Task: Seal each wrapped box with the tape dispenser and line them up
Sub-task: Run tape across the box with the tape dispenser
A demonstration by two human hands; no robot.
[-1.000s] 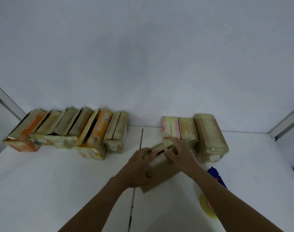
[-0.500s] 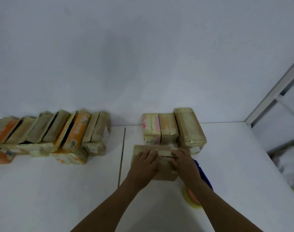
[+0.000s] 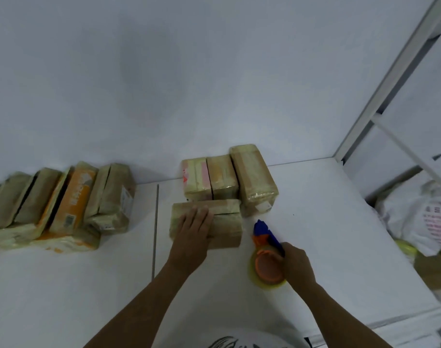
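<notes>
**One box under the left hand, the dispenser in the right**

Two bare forearms reach forward over a white table point(image 3: 327, 234). The right hand point(image 3: 296, 266) has its fingers curled round the handle of the single tape dispenser point(image 3: 267, 264), a blue plastic body with an orange hub carrying a roll of yellowish clear tape. The dispenser lies on the table just right of the near box and apart from it.

The left hand point(image 3: 193, 227) lies palm down with its fingers straight. It rests on the left half of one brown paper-wrapped rectangular box point(image 3: 227, 226), which lies crosswise on the table.

Directly behind this box, three wrapped boxes stand side by side against the white wall:
- a pink-and-red printed box point(image 3: 196, 182) on the left;
- a plain tan box point(image 3: 223, 177) in the middle;
- a larger brown box point(image 3: 254, 177) on the right.

Whether the near box touches this row cannot be told.

Left of a dark seam in the tabletop point(image 3: 155, 222), a second group of film-wrapped boxes point(image 3: 116, 194) leans together, among them one orange box with white print point(image 3: 76, 197). At least seven show. They overlap and the frame edge cuts them, so the exact count is uncertain.

At far right stand a grey metal rack point(image 3: 390, 79) and one white plastic bag with red print point(image 3: 425, 217), beyond the table edge.
</notes>
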